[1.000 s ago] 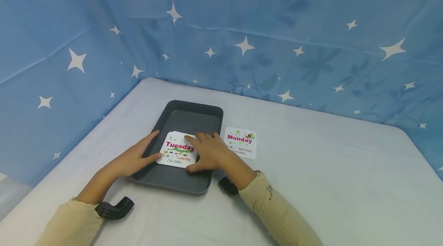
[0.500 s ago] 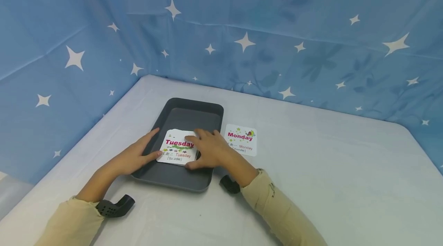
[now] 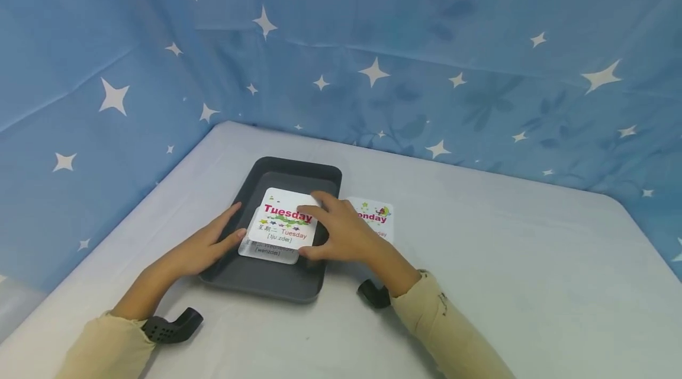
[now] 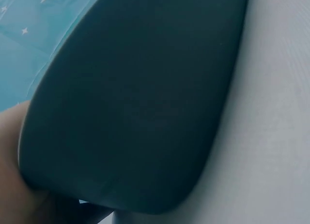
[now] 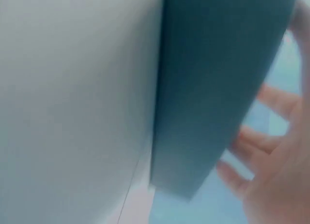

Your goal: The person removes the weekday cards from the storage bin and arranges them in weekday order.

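My right hand (image 3: 345,230) pinches a white flashcard (image 3: 282,226) printed "Tuesday" by its right side, thumb at the lower corner and fingers at the upper edge. Beneath it a "Wednesday" card (image 3: 268,253) lies in the dark grey tray (image 3: 277,281), mostly covered. My left hand (image 3: 205,249) rests at the tray's left rim, fingers extended and thumb reaching inside to the cards' left edge. The tray's outer wall (image 4: 131,98) fills most of the left wrist view. In the right wrist view my right hand's fingers (image 5: 249,139) show beyond the tray's rim.
A "Monday" card (image 3: 382,216) lies on the white tablecloth (image 3: 479,249) just right of the tray, partly hidden by my right hand. A blue star-patterned curtain (image 3: 341,106) stands behind and to the left of the table. Dark wrist devices (image 3: 176,327) sit at both cuffs.
The Tuesday card has come up and right with my right hand, uncovering the Wednesday card's lower edge. My left hand has stayed at the tray's rim.
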### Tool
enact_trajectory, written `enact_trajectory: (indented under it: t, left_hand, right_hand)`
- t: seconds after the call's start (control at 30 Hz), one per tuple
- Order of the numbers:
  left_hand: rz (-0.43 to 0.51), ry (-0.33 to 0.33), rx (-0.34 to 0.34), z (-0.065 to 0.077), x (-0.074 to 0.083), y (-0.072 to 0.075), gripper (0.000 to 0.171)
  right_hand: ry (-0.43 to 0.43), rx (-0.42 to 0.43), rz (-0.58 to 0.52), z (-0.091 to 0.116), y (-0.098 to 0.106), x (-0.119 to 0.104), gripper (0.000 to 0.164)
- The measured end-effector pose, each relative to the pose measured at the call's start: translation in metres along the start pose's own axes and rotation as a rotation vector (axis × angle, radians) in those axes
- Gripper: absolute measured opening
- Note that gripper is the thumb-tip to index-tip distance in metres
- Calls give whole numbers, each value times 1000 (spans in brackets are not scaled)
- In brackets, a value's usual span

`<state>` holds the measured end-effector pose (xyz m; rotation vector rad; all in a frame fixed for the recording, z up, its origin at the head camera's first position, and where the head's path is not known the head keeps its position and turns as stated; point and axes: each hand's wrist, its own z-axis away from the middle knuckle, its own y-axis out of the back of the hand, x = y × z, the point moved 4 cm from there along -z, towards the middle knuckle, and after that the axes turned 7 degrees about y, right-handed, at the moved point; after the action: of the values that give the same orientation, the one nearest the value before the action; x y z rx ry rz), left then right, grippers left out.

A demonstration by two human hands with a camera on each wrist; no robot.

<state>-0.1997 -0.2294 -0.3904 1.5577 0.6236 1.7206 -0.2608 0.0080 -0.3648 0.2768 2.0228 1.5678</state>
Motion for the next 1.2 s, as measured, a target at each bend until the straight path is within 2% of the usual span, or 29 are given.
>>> enact_trajectory:
  t: [0.07, 0.17, 0.37, 0.77, 0.97, 1.2]
  left_hand:
    - [-2, 3, 4, 2, -1, 0, 71]
    - [-14, 15, 12, 6, -3, 1, 73]
    - [-21, 11, 27, 11, -3, 3, 74]
    - [-12, 1, 16, 10, -6, -3, 74]
    - [-18, -8, 21, 8, -2, -2, 75]
    - [-13, -20, 21, 3, 2, -2, 75]
  right_hand:
    - [5, 35, -40, 7, 3, 7, 68]
    - [-15, 42, -73, 16, 5, 17, 67]
    - [-55, 43, -55, 32, 8, 32, 68]
    - [-144, 22, -82, 62, 15, 50, 67]
    - [-203, 23, -74, 74, 20, 59, 67]
    - [-207, 57, -44, 85, 29, 69, 67]
